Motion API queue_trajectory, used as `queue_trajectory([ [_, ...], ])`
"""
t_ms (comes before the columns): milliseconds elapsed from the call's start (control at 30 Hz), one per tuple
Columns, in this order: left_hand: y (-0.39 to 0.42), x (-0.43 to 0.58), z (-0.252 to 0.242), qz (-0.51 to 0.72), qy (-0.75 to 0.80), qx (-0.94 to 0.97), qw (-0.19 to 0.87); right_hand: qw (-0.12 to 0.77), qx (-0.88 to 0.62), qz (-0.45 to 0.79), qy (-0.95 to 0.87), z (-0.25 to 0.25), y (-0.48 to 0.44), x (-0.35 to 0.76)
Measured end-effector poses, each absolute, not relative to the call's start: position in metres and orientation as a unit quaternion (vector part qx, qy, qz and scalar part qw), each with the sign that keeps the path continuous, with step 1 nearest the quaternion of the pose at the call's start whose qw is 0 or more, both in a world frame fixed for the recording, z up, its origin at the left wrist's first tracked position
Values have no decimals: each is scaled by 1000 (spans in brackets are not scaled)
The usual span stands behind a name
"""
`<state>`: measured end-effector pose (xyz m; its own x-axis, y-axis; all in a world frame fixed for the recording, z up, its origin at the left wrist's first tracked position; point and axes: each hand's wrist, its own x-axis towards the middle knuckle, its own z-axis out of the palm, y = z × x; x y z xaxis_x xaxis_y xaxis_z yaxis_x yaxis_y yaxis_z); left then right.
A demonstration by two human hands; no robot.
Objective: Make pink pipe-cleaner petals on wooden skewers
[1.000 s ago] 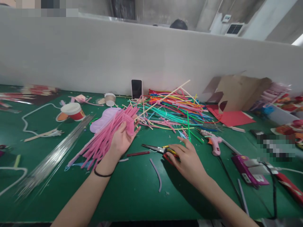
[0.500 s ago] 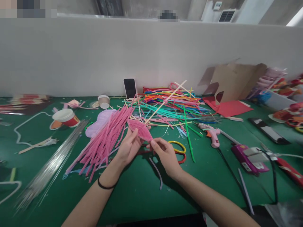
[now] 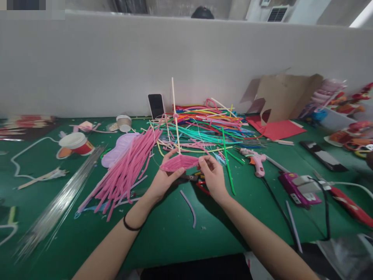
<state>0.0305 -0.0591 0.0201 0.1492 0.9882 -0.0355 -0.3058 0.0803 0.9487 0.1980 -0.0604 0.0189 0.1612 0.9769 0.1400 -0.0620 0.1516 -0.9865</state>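
Observation:
Between my two hands is a pink piece of pipe cleaners (image 3: 183,161) laid side by side, shaped like a flat pointed diamond. A pale thin stick (image 3: 177,136) with a small pink knot rises from its middle. My left hand (image 3: 161,182) grips the left end, thumb in front and fingers behind. At the right tip, my right hand (image 3: 214,175) pinches with thumb and forefinger. Below the piece lies a dark-jawed tool with red handles (image 3: 203,188), partly hidden by my right hand. A loose lilac pipe cleaner (image 3: 189,208) lies in front.
Left are a pink pipe cleaner bundle (image 3: 122,175), thin metal wires (image 3: 58,202) and a paper cup (image 3: 77,144). Behind are mixed pipe cleaners (image 3: 204,128) and a phone (image 3: 156,105). Right are a pink glue gun (image 3: 256,161) and a purple power strip (image 3: 297,189).
The pink piece has turned so its tips point left and right. Its stick swung from leaning right to nearly upright. My right hand moved slightly right and up.

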Motion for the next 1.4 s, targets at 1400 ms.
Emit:
queue_trajectory([
  [1400, -49, 21, 7, 456, 436, 519, 577, 573, -452, 455, -510, 9, -60, 196],
])
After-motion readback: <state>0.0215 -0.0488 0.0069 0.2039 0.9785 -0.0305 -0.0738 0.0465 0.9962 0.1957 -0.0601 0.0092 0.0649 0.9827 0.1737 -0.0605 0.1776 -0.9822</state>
